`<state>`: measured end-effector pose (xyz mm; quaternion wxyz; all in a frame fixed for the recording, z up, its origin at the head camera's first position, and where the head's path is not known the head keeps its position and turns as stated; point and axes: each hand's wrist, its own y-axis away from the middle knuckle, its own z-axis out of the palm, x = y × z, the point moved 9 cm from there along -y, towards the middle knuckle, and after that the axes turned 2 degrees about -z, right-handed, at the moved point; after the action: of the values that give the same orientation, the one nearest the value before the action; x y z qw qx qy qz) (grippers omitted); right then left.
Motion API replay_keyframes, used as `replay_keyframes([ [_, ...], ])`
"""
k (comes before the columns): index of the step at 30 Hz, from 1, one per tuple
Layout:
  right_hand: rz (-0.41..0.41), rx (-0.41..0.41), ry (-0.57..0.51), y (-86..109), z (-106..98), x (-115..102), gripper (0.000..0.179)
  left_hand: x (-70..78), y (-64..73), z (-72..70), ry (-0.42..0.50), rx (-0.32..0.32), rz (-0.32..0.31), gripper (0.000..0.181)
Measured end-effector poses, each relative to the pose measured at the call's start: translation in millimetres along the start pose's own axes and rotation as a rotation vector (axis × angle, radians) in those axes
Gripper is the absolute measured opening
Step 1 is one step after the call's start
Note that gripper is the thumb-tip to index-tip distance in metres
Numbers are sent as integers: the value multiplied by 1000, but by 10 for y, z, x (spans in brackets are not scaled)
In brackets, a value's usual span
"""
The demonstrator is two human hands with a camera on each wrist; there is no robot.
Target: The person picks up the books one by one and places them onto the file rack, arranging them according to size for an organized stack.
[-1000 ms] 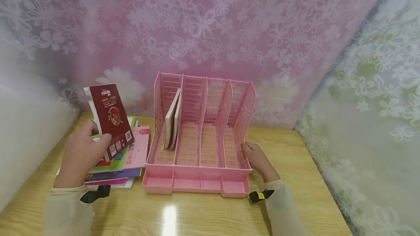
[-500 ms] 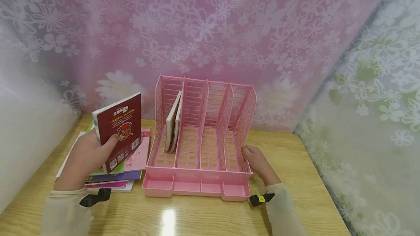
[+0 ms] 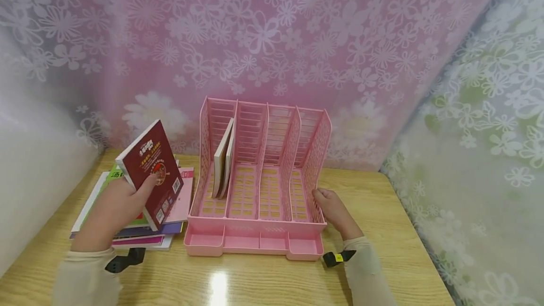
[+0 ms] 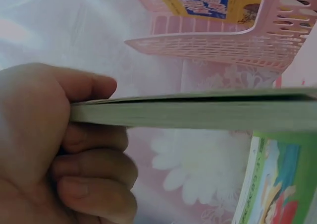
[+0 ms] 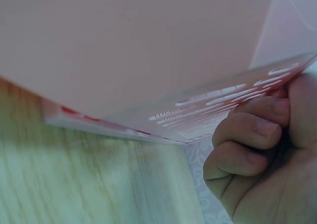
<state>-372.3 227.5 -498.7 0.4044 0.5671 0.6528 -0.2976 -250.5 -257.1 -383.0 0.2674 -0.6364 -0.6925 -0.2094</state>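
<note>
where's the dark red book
In the head view, the left hand holds the dark red book, left of the pink rack, partly hiding the book pile.

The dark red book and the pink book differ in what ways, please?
The dark red book is gripped, tilted, in the left hand; the pink book lies flat on the pile. The dark red book is deep-coloured, the pink book pale. Both are left of the rack.

1 pink file rack (image 3: pixel 255 229) is showing 4 slots (image 3: pixel 243 188), 2 leaning books (image 3: pixel 223 162); 1 maroon book (image 3: pixel 165 188) is tilting; book pile (image 3: pixel 185 200) is hiding its count.
</note>
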Motion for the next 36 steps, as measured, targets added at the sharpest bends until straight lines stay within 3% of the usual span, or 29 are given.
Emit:
replay_keyframes([
  [5,-9,-9,-1,-12,3,2,44,64,-18,149,-14,-78,36,60],
  [12,-7,-20,-17,-6,16,-13,45,13,-16,174,-75,-109,-18,74],
  [16,-1,-31,-23,-5,25,8,45,51,0,75,-96,-31,-28,78],
  [21,9,-20,-36,-12,17,39,45,238,57,-100,-59,139,73,64],
  [26,9,-23,-39,-8,12,56,44,285,101,-154,-54,189,105,59],
  [30,6,-32,-22,-37,-5,39,45,233,79,-140,-48,167,65,64],
  [36,-14,-33,-3,-44,-18,41,49,203,59,-37,-19,37,30,72],
])
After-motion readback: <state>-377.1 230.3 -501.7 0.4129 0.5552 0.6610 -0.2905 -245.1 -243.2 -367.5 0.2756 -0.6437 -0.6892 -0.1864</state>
